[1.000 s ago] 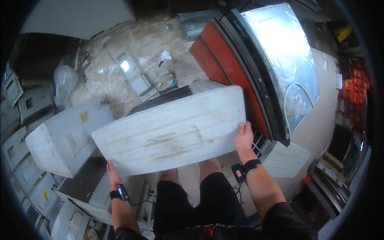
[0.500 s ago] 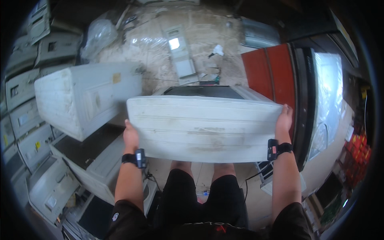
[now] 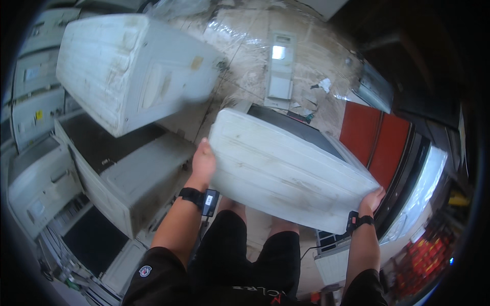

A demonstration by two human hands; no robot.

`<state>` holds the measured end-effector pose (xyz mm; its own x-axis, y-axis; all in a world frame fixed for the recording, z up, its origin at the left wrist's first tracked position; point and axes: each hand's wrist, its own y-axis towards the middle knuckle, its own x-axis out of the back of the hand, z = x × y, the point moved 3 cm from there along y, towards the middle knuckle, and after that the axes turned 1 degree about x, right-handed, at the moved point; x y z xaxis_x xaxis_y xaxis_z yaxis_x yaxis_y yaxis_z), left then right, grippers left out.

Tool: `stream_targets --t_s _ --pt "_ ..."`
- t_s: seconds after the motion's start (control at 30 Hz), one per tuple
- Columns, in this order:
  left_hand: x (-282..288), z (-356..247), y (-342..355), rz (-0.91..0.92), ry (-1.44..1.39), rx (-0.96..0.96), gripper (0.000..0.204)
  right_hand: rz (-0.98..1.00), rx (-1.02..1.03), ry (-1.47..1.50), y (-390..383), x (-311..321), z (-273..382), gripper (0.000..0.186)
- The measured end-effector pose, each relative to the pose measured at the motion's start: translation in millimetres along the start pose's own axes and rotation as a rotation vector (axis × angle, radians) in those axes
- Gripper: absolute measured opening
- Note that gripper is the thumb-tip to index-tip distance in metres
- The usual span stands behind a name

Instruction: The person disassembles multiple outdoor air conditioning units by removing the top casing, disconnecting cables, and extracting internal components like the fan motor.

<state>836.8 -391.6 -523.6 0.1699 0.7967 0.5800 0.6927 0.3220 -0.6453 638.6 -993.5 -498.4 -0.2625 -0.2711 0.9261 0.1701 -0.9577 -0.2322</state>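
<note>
Between both hands I hold a big white, dirt-streaked air conditioner outdoor unit [image 3: 286, 171], its ridged top panel toward me and a dark panel on its far side. My left hand [image 3: 204, 160] grips the left end, fingers mostly hidden behind the casing. My right hand [image 3: 374, 198] closes round the right end, which sits lower and nearer to me than the left. The unit is in front of my thighs; what lies under it is hidden.
At the left, a white casing [image 3: 168, 76] stands on other units, beside a dark-topped grey-white unit [image 3: 148, 176]. A long white panel [image 3: 279, 76] lies on the floor ahead. Red panels [image 3: 372, 137] stand at the right. A white slatted grille [image 3: 332, 260] is below my right forearm.
The unit has gone from level to tilted, its right end dropping toward me. Both hands have kept hold of it. The whole view has turned and shifted left.
</note>
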Motion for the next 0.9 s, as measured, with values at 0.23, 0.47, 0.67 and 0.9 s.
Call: stream_targets --t_s 0.23,0.47,0.67,0.9 --pt "6.4 -12.9 -6.9 0.152 -0.114 0.051 0.061 -0.187 0.364 -0.443 17.5 -3.9 25.8 0.048" --pt "17.9 -23.0 -10.5 0.198 -0.039 0.116 0.061 0.554 1.387 0.006 -322.6 -118.0 319.2 0.043" --pt "37.0 5.0 -28.7 0.257 -0.042 -0.096 0.061 0.726 1.111 -0.404 -382.4 -188.7 362.5 0.034" --pt "66.9 9.2 -54.1 0.191 0.097 -0.2 0.058 0.733 1.208 -0.405 -404.2 -176.1 342.3 0.033"
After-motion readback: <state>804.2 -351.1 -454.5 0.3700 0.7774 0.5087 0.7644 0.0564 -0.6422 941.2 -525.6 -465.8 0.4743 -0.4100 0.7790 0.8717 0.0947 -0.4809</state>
